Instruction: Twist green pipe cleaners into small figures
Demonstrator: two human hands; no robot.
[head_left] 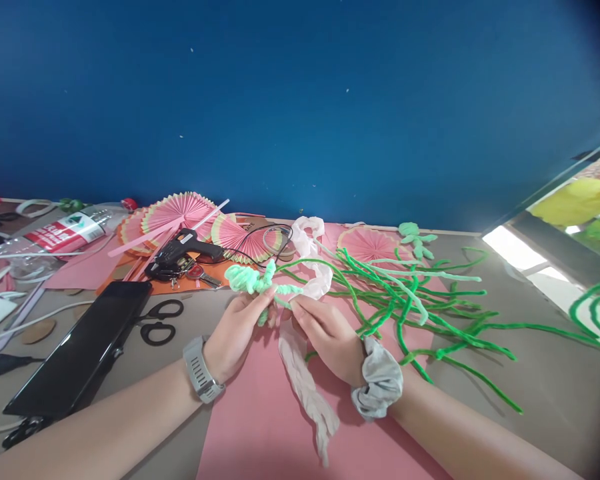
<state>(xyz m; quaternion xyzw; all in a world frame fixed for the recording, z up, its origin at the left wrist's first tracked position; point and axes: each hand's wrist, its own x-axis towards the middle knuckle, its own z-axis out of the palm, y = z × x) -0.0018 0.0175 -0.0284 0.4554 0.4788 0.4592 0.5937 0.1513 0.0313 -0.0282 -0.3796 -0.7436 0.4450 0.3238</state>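
My left hand (237, 331), with a grey watch on the wrist, pinches a twisted light green pipe cleaner shape (253, 280) held above the pink paper sheet (260, 427). My right hand (325, 333), with a grey scrunchie on the wrist, has its fingers closed on the same green piece together with a pale pink fabric strip (307, 390). That strip hangs down over the pink sheet and loops up behind the hands. Both hands meet at the middle of the table.
A heap of green pipe cleaners (420, 307) lies to the right. Pink paper fans (180, 213), a black glue gun (185, 248), black scissors (160, 321), a black case (80, 347) and a plastic bottle (55, 235) sit to the left. A blue wall rises behind the table.
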